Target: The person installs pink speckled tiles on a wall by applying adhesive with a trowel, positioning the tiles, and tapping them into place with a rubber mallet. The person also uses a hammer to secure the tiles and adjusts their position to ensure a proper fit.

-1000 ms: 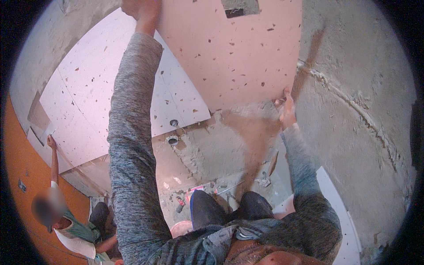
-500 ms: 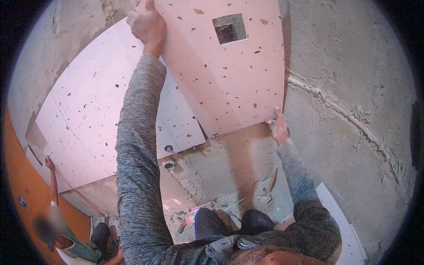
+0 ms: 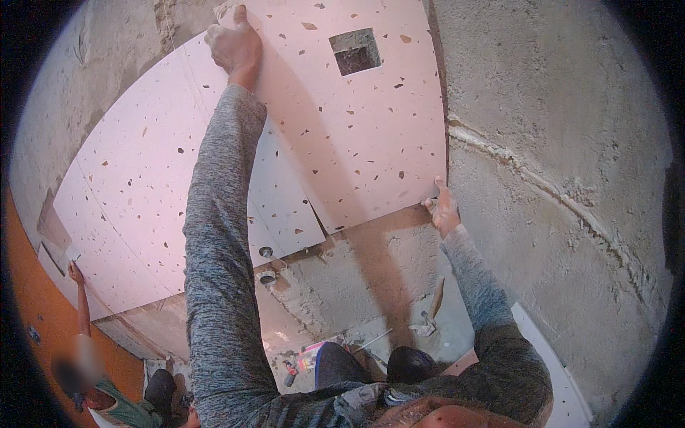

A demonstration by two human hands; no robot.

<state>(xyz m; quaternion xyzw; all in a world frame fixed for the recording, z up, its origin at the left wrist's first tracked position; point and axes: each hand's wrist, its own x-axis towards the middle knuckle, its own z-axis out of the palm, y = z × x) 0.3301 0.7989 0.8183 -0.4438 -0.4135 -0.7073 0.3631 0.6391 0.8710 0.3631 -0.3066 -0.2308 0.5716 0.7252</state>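
Note:
A large pale speckled terrazzo-look tile (image 3: 371, 153) with a square cutout stands against the rough wall. My left hand (image 3: 237, 46) is closed on its upper left edge, arm stretched up. At the lower right corner, my right hand (image 3: 444, 210) grips the tile with fingers at the bottom edge and the thumb up along its face. Left of this tile are matching speckled tiles (image 3: 143, 178), partly covered by my left sleeve. A narrow dark wedge of a gap (image 3: 318, 217) shows between the tiles near the bottom.
Pipe outlets (image 3: 267, 278) protrude below the left tiles. A filled groove (image 3: 528, 167) runs down the bare wall at right. A hammer-like tool (image 3: 434, 303) and a red-and-black tool (image 3: 290, 371) lie below. At far left a co-worker's hand (image 3: 75, 272) touches the tiles. Another white panel (image 3: 549, 360) leans at lower right.
The view has shifted a little, so the tile and wall sit further left in the picture. Both my hands keep their hold on the tile.

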